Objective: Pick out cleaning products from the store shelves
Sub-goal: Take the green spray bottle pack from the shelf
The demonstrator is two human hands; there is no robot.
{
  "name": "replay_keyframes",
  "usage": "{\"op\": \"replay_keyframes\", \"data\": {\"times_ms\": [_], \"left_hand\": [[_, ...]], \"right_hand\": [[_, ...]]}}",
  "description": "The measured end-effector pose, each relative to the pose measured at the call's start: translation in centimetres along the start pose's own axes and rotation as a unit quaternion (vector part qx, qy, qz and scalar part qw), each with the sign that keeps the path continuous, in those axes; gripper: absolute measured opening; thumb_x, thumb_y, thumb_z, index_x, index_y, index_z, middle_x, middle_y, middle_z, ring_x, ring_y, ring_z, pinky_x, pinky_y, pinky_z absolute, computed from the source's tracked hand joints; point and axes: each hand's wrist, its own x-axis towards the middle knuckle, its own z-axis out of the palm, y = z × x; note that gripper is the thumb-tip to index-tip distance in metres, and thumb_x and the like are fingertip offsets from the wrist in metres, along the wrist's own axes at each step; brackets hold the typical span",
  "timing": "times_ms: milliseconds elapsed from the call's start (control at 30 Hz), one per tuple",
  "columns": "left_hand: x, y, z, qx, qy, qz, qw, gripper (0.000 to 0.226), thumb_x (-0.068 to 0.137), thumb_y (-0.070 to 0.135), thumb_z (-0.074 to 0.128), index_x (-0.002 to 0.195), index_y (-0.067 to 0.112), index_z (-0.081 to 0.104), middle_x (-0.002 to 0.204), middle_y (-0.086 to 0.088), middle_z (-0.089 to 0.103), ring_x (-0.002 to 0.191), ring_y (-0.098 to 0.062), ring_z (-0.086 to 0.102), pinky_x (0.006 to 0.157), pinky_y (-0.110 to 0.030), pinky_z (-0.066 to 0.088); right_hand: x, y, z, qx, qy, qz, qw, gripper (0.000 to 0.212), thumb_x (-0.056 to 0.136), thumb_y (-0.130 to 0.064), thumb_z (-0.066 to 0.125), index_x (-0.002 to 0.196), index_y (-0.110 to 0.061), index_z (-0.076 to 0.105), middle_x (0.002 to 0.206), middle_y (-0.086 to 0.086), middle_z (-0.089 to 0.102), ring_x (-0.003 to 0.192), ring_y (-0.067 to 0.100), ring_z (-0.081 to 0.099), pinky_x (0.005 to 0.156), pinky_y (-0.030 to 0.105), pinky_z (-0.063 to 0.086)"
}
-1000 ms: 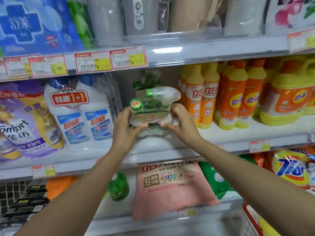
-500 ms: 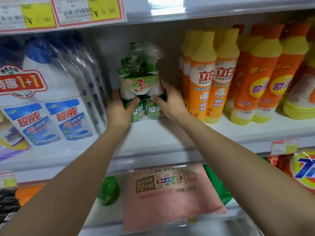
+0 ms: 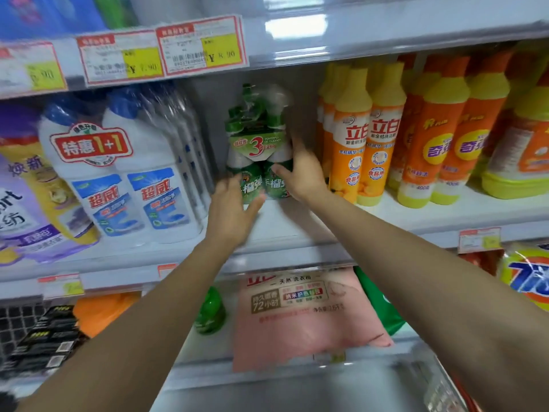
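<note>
A shrink-wrapped pack of green spray-cleaner bottles (image 3: 258, 144) with a red "3" label stands upright at the back of the middle shelf (image 3: 297, 233). My right hand (image 3: 303, 176) grips the pack's right side, with the thumb across the front and the fingers behind. My left hand (image 3: 234, 209) is blurred, low at the pack's front left corner. Its fingers are spread and it holds nothing.
White bottles with blue caps (image 3: 118, 179) stand close on the pack's left, and yellow and orange dish-soap bottles (image 3: 368, 144) on its right. A purple softener bag (image 3: 26, 203) is at far left. Below lie a pink detergent bag (image 3: 303, 316), a green bottle (image 3: 211, 310) and a Tide bag (image 3: 528, 278).
The pack went from held out in front of the shelf to standing deep on it. My left hand has since slid down and off its side, while my right hand stays on it.
</note>
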Motion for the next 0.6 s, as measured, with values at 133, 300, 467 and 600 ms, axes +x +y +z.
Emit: {"op": "replay_keyframes", "data": {"times_ms": [133,300,467,600], "left_hand": [[-5.5,-0.7,-1.3,-0.044,0.040,0.071,0.996,0.041,0.095,0.035,0.058,0.130,0.015,0.054,0.127,-0.006,0.051,0.118,-0.022,0.049,0.094,-0.031,0.036],[-15.5,-2.7,-1.2,-0.102,-0.003,0.177,0.979,0.034,0.091,0.040,0.052,0.104,0.013,0.067,0.102,0.002,0.060,0.096,-0.014,0.055,0.085,-0.029,0.042],[-26.9,-6.0,2.2,-0.136,-0.179,0.132,0.965,0.027,0.094,0.043,0.057,0.101,0.019,0.067,0.096,0.007,0.062,0.089,-0.006,0.060,0.082,-0.031,0.050],[-33.5,-8.6,4.4,-0.078,-0.415,0.045,0.906,0.042,0.084,0.058,0.061,0.117,0.031,0.060,0.111,0.012,0.059,0.098,-0.001,0.056,0.091,-0.027,0.047]], "right_hand": [[-7.1,-1.1,-1.1,0.093,0.030,-0.066,0.993,0.060,0.090,-0.021,0.071,0.140,-0.004,0.043,0.136,0.015,0.050,0.126,0.027,0.049,0.103,0.035,0.041],[-18.6,0.5,-2.5,0.156,-0.096,-0.091,0.979,0.038,0.090,-0.015,0.071,0.126,-0.007,0.059,0.123,0.005,0.062,0.103,0.015,0.063,0.093,0.032,0.051],[-29.1,4.7,-1.8,0.125,-0.234,-0.007,0.964,0.028,0.090,-0.015,0.070,0.117,-0.007,0.065,0.109,0.001,0.067,0.086,0.010,0.061,0.084,0.035,0.053],[-36.6,8.2,-0.8,0.086,-0.409,0.027,0.908,0.036,0.087,-0.032,0.074,0.119,-0.018,0.063,0.106,-0.016,0.062,0.092,0.007,0.064,0.080,0.024,0.054]]}}
